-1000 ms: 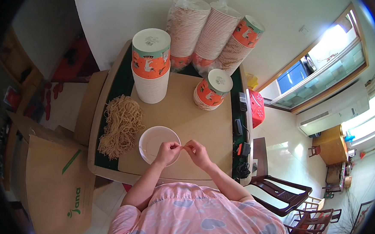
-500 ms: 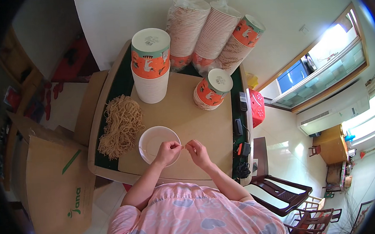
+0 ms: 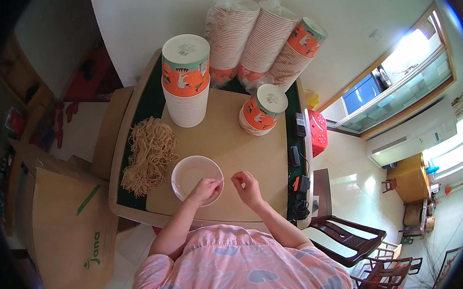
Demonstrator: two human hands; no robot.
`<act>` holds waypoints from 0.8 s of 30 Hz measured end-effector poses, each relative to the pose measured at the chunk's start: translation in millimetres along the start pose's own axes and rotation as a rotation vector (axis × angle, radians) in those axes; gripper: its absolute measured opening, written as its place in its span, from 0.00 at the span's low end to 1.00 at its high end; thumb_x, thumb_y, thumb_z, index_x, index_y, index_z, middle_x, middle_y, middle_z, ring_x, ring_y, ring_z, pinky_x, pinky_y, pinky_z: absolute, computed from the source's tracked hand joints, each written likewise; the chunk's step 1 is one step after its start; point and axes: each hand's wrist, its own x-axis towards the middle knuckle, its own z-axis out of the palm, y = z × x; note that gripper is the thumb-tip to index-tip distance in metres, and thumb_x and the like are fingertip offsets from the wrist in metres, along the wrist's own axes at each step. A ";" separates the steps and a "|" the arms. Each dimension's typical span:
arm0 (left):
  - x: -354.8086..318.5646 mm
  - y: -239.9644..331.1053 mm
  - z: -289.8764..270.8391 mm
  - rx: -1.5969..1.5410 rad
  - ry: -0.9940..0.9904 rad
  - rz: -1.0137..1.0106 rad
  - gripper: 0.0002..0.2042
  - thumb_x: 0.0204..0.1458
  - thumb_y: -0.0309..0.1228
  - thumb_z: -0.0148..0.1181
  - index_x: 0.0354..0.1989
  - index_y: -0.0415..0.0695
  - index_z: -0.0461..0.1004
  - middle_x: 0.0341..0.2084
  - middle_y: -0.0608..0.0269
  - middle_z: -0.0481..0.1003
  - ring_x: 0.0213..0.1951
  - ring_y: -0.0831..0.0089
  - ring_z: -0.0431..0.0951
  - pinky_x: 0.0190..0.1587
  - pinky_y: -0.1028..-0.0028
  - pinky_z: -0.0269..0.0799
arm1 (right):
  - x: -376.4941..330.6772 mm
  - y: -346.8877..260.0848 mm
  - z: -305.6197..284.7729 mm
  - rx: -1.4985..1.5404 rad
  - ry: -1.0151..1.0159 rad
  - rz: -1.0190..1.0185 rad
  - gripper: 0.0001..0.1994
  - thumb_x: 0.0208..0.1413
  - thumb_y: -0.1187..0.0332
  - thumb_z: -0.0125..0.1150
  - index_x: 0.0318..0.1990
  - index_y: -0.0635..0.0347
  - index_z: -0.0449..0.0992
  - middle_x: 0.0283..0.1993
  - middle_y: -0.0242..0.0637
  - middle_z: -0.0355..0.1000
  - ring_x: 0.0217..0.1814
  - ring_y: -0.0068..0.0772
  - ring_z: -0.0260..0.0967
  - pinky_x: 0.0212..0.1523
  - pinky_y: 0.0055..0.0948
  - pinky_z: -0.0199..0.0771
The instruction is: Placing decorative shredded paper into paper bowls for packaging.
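Note:
A white paper tub [image 3: 186, 175] stands with its open side up near the table's front edge. My left hand [image 3: 208, 189] is over its right side, fingers pinched near the rim. Just to the right of the tub, my right hand [image 3: 246, 189] is pinched too. A short, thin length of string [image 3: 227, 179] spans the gap between my fingertips; its ends are hidden in the fingers. Left of the tub lies a tangled heap of beige string [image 3: 148, 156].
A tall stack of orange-and-green paper tubs [image 3: 186, 78] stands upside down behind the heap, a shorter stack [image 3: 263, 109] to its right. Bagged stacks [image 3: 234, 35] lean on the wall. Black adapters [image 3: 300, 184] line the right edge; a cardboard box [image 3: 69, 228] stands left.
My hands have moved slightly apart, the right one a little to the right. More of the string shows between them. The tub and stacks stay in place.

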 end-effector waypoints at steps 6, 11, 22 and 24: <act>-9.5 27.4 5.4 -0.338 -0.079 -0.074 0.12 0.55 0.36 0.50 0.23 0.43 0.72 0.14 0.73 0.66 0.16 0.88 0.61 0.17 0.86 0.54 | -6.6 -10.2 5.1 -0.064 -0.164 -0.202 0.03 0.46 0.77 0.59 0.30 0.63 0.72 0.32 0.40 0.67 0.32 0.37 0.68 0.31 0.29 0.70; -2.2 13.4 13.5 0.055 0.147 0.399 0.10 0.53 0.32 0.51 0.23 0.41 0.72 0.14 0.73 0.67 0.17 0.84 0.64 0.20 0.82 0.58 | -9.5 -10.3 9.8 -0.206 -0.119 -0.297 0.04 0.43 0.75 0.61 0.29 0.61 0.73 0.35 0.40 0.67 0.38 0.40 0.67 0.38 0.34 0.69; -2.1 -6.4 4.8 0.429 0.295 0.194 0.03 0.47 0.25 0.55 0.26 0.38 0.71 0.17 0.61 0.72 0.21 0.76 0.72 0.26 0.74 0.68 | -0.8 12.9 11.8 -0.223 -0.160 -0.246 0.04 0.46 0.74 0.60 0.29 0.62 0.72 0.39 0.42 0.69 0.32 0.41 0.70 0.28 0.32 0.73; -1.4 -4.2 7.3 0.414 0.303 0.224 0.04 0.46 0.26 0.57 0.27 0.38 0.71 0.17 0.61 0.72 0.21 0.75 0.72 0.27 0.74 0.68 | -1.8 9.8 11.6 -0.196 -0.199 -0.218 0.04 0.46 0.75 0.59 0.30 0.62 0.72 0.38 0.42 0.69 0.32 0.41 0.70 0.29 0.31 0.73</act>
